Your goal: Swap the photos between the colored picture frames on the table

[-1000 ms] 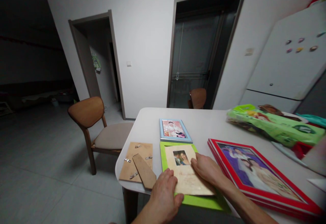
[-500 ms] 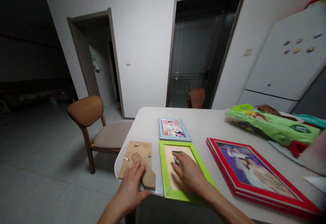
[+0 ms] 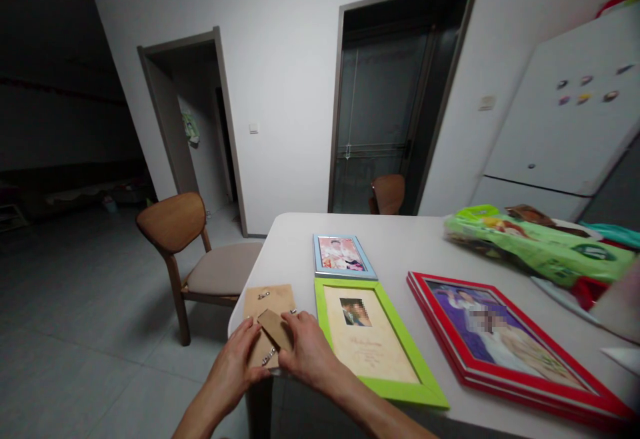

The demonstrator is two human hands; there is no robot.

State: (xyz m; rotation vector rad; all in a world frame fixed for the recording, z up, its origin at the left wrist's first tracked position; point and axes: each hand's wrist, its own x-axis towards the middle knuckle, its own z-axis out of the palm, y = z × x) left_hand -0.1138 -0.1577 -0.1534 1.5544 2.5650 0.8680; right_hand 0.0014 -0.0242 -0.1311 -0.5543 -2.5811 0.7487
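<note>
A brown frame backboard with small metal clips and a stand flap lies at the table's near left edge. My left hand grips its near left side, fingers curled over the board. My right hand grips its right side, fingers bent on the stand flap. Right beside it lies a lime green frame holding a beige card with a small photo.
A small blue frame lies behind the green one. A large red frame lies to the right, with a green packet beyond it. A wooden chair stands left of the white table. A fridge stands at the right.
The beige card went into the green frame. Both hands then left the green frame and moved left, closing on the backboard, which has shifted toward the table's near edge.
</note>
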